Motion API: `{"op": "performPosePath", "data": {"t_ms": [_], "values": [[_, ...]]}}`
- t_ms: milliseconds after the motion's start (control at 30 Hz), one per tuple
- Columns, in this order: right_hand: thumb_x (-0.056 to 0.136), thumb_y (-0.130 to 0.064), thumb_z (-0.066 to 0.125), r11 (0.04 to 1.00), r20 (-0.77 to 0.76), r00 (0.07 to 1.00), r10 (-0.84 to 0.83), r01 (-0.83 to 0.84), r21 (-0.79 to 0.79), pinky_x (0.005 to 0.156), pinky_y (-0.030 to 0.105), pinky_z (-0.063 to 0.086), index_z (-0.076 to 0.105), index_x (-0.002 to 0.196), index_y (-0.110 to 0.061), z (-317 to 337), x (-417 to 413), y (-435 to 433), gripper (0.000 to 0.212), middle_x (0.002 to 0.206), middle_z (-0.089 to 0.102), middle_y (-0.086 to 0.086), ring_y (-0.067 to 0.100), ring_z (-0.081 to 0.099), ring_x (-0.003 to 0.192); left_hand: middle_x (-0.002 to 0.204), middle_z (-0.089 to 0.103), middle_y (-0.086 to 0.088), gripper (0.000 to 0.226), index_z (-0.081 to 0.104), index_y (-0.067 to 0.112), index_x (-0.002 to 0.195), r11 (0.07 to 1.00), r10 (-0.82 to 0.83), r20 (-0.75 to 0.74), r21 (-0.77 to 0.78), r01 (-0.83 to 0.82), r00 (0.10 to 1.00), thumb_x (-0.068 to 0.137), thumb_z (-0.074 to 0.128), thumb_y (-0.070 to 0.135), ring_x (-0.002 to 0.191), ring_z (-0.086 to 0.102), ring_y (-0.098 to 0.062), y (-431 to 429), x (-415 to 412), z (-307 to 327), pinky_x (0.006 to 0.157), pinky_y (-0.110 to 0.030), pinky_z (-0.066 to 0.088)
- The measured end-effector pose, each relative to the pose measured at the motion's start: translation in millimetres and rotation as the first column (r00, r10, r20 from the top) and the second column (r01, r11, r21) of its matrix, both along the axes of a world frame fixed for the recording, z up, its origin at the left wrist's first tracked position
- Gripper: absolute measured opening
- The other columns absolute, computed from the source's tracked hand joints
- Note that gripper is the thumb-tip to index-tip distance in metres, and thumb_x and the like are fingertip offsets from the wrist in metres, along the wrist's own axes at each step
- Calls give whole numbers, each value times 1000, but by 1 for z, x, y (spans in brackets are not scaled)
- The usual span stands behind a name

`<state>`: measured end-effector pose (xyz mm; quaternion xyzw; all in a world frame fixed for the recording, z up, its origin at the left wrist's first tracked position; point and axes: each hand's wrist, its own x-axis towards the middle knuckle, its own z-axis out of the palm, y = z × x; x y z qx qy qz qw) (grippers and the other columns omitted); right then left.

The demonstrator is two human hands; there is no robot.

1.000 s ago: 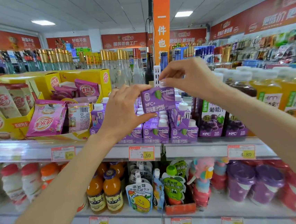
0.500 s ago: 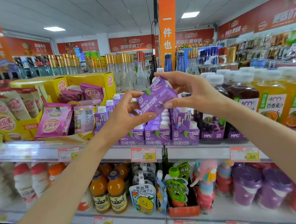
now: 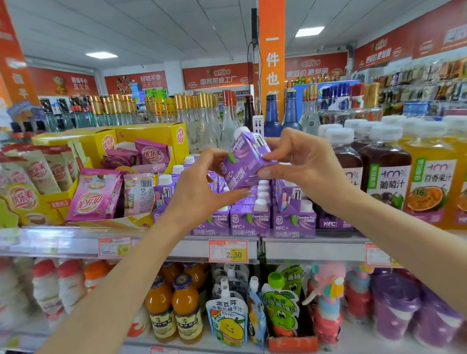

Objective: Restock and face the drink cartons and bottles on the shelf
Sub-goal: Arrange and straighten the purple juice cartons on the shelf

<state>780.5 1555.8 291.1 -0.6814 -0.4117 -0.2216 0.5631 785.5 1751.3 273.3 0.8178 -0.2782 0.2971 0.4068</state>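
Two hands share one purple carton [image 3: 246, 162], tilted just above the row of purple cartons [image 3: 250, 220] on the shelf [image 3: 304, 245]: our left hand [image 3: 196, 186] pinches it, thumb below and curled fingers at its upper corner, and our right hand [image 3: 305, 164] pinches the other side. We should turn it upright, cap up, label toward the aisle, then lower it without knocking its neighbours. Beside the row, a yellow box [image 3: 153, 131] holds pink sachets [image 3: 152, 155]; dark and orange juice fills the bottles [image 3: 386, 173] on the right
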Motion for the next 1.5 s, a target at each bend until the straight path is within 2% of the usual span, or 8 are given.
{"op": "performPosePath", "data": {"t_ms": [200, 467, 567, 700, 900, 1200, 1367, 1500], "values": [[63, -23, 74, 999, -223, 974, 33, -41, -33, 84, 28, 53, 54, 104, -21, 16, -1, -11, 45, 92, 67, 2, 13, 64, 83, 109, 61, 0, 56, 52, 22, 115, 984, 71, 54, 157, -79, 996, 68, 82, 25, 95, 54, -11, 9, -2, 6, 75, -2, 33], [78, -12, 67, 997, -147, 988, -45, 35, -67, 74, 18, 52, 68, 99, -19, 17, 8, -9, 22, 73, 71, -9, 5, 66, 72, 100, 53, 22, 55, 51, 25, 115, 977, 8, -30, 214, -2, 1000, 70, 82, 22, 90, 51, 10, 8, -9, 8, 79, 2, 31], [93, -9, 54, 991, -122, 986, -116, 106, -82, 72, 16, 52, 68, 103, -22, 16, 9, -10, 21, 78, 72, -13, 3, 67, 73, 104, 58, 12, 58, 53, 19, 119, 972, 25, -29, 232, -18, 999, 69, 81, 30, 88, 53, 1, 9, -8, 9, 78, 2, 32], [80, -37, 57, 970, -228, 970, -81, 23, -244, 76, 20, 53, 55, 126, -21, 16, 3, -14, 49, 94, 69, 5, 10, 66, 79, 98, 59, 8, 76, 56, 13, 119, 953, 89, 83, 282, -109, 993, 60, 56, 61, 85, 52, -3, 7, -8, 13, 75, -10, 35], [73, -26, 68, 986, -468, 884, 17, -93, -139, 73, 27, 56, 56, 114, -21, 16, 9, -15, 43, 109, 64, 25, 27, 60, 87, 99, 62, 11, 71, 57, 16, 116, 954, 100, 210, 259, -154, 973, 61, 60, 62, 85, 57, -4, 9, -8, 18, 84, -28, 39], [70, -24, 71, 959, -613, 763, 206, -282, -28, 70, 20, 56, 61, 111, -14, 10, 11, -14, 44, 93, 71, 0, 11, 67, 81, 98, 67, 4, 67, 57, 14, 125, 931, 1, 308, 347, -114, 951, 70, 57, 52, 87, 50, 1, 10, -14, 26, 87, -3, 24], [76, -16, 64, 963, -582, 788, 203, -268, -27, 67, 21, 55, 63, 108, -12, 10, 14, -15, 32, 90, 71, 0, 12, 67, 77, 104, 58, 13, 67, 49, 23, 133, 936, -62, 156, 351, 3, 986, 73, 59, 54, 87, 44, 9, 16, -20, 34, 85, 3, 24], [59, -25, 85, 940, -540, 808, 237, -330, -81, 69, 21, 55, 68, 105, -19, 13, 17, -21, 49, 94, 71, 2, 15, 68, 83, 104, 62, 6, 45, 62, 36, 108, 973, -161, -51, 158, 167, 986, 64, 74, 36, 93, 53, 7, 19, -28, 39, 81, 1, 33]]}}
